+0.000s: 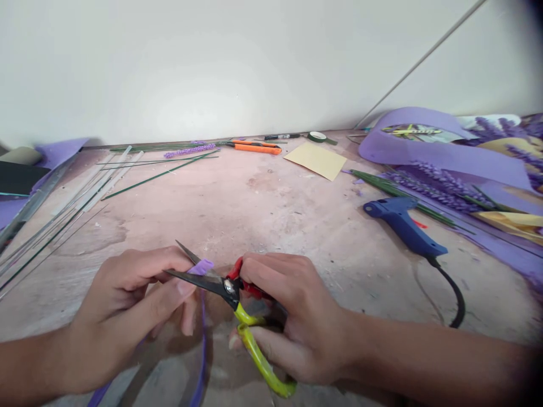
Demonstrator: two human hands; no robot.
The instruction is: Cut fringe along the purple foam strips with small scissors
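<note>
Pale, scuffed wood of the worktable (pixel 271 209) stretches in front of me up to a plain white wall. My left hand (pixel 127 308) pinches a narrow purple foam strip (pixel 202 316) between thumb and fingers, fingers closed on it, so its short top end (pixel 203 265) stands up just above my thumb while the rest trails down towards me. My right hand (pixel 292 316) is wrapped around the scissors (pixel 224 285), fingers clamped through the yellow-green and red handles. The dark blades are parted, with the tip of the strip sitting between them, close to the pivot. The foam looks soft and matte, a light lilac, thin like ribbon. Off to my right lies a blue glue gun (pixel 403 226) with its black cord, next to finished lavender stems (pixel 436 183) on a purple foam sheet (pixel 428 152). Further back I see an orange utility knife (pixel 257 147), a tan card (pixel 316 160), a roll of green tape (pixel 317 136) and green wires (pixel 156 169). I can make out no readable writing on any of it
</note>
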